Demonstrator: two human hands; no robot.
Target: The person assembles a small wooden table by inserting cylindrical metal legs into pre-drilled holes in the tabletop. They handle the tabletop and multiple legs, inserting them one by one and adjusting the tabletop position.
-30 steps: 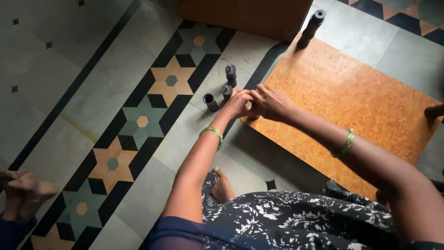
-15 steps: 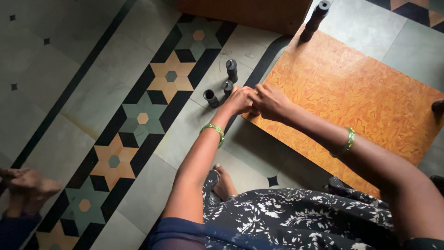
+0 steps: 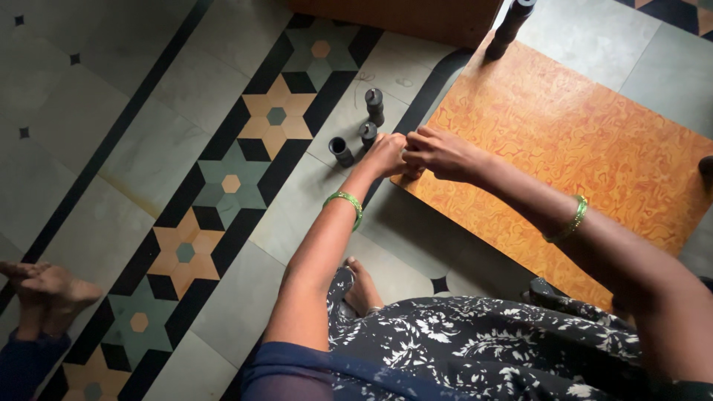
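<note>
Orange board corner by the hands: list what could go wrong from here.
1. Three short black cylinders stand loose on the patterned floor tile right beside the left hand; a nudge might topple or roll them.
2. Both hands, the right hand too, crowd the orange wood-grain board at its corner, so fingers could get pinched.
3. The tall black leg at the far corner may tip.

One head-worn view: you look steeply down, close over your hands (image 3: 412,152), onto patterned floor (image 3: 134,148) and orange board (image 3: 587,141).
</note>
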